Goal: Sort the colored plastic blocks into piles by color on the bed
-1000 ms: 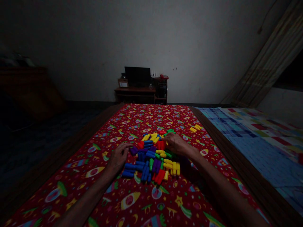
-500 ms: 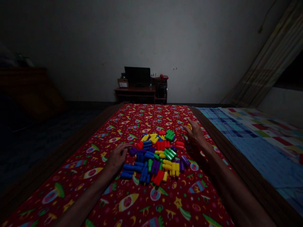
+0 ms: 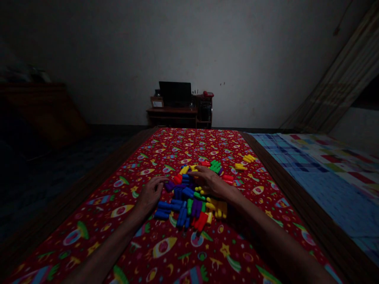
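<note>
A dim room with a bare pale wall (image 3: pixel 118 59) at the far end. Most of the view is a long surface with a dark wooden edge, covered by a red cloth (image 3: pixel 189 146) printed with rockets, stars and planets. To the right of it lies a blue and multicoloured checked sheet (image 3: pixel 319 185), and above that a striped curtain (image 3: pixel 340 86) hangs at a slant. Against the far wall stands a small wooden desk (image 3: pixel 171 112) carrying a dark monitor (image 3: pixel 175 94).

Two bare forearms reach in from the bottom edge and converge on a pile of plastic building blocks (image 3: pixel 189 201) in blue, purple, yellow, red and green, lying in the middle of the cloth.

The left hand (image 3: pixel 150 194) lies palm down at the left edge of the pile. Its fingers are loosely spread, the tips touch the purple and blue blocks, and it grips nothing.

The right hand (image 3: pixel 211 183) rests palm down over the far side of the pile, fingers curved and pointing left. It covers several blocks, but the light is too dim to show whether it grips one.

A few loose pieces lie beyond the right hand: a green block (image 3: pixel 216 166) just beside the fingers, a red block (image 3: pixel 227 179) near the wrist, and yellow blocks (image 3: pixel 248 158) farther off, near the cloth's right edge.
</note>
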The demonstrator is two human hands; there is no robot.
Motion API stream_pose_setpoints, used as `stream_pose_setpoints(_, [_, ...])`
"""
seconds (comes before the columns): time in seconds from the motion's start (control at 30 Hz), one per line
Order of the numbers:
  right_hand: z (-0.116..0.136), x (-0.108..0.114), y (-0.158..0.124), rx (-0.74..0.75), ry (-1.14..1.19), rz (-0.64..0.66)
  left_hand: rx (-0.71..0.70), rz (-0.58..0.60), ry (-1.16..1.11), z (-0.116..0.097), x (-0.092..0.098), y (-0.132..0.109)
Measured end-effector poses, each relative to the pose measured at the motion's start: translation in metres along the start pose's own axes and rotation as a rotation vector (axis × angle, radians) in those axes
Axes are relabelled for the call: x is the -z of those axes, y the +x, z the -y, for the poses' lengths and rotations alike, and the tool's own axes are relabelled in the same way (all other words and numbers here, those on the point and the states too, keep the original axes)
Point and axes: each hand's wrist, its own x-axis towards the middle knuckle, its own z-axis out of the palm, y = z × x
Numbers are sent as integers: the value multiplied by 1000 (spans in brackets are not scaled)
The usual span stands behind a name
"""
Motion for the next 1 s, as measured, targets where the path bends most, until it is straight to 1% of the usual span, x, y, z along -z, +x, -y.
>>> stream_pose_setpoints(0.07, [-2,5,-3,-9,33,-40,4,-3,-7,0,0,0])
stream_pose_setpoints(0.13, [-3,11,-7,-45,67,-133,5,2,-11,1,-1,1])
stream_pose_setpoints(0.2, [-4,17,-10,-124,94,-227,2,9,-10,2,-1,1])
stream_pose_setpoints(0.27, [-7,23,-13,-218,111,-291,-1,6,-8,3,-2,1])
stream_pose_setpoints(0.33, [-14,29,-16,-287,130,-320,-3,2,-6,4,-3,1])
stream_pose_setpoints(0.43, [-28,43,-21,-345,127,-332,-6,9,-3,5,-3,1])
stream_pose_setpoints(0.53, [-48,59,-32,-403,25,-361,-8,13,3,6,-3,1])
stream_pose_setpoints(0.7, [-82,80,-57,-547,-315,-490,-31,3,1,9,-4,2])
stream_pose_setpoints(0.77, [-89,83,-62,-573,-411,-557,-39,4,2,10,-5,2])
stream_pose_setpoints(0.83, [-87,84,-60,-551,-444,-600,-38,2,5,11,-5,2])
stream_pose_setpoints(0.9, [-76,81,-53,-499,-396,-589,-36,-5,7,10,-5,2])
stream_pose_setpoints(0.93, [-68,78,-48,-461,-345,-545,-36,-5,6,9,-4,2])
stream_pose_setpoints(1.0, [-48,70,-38,-355,-233,-379,-37,-2,1,7,-3,1])
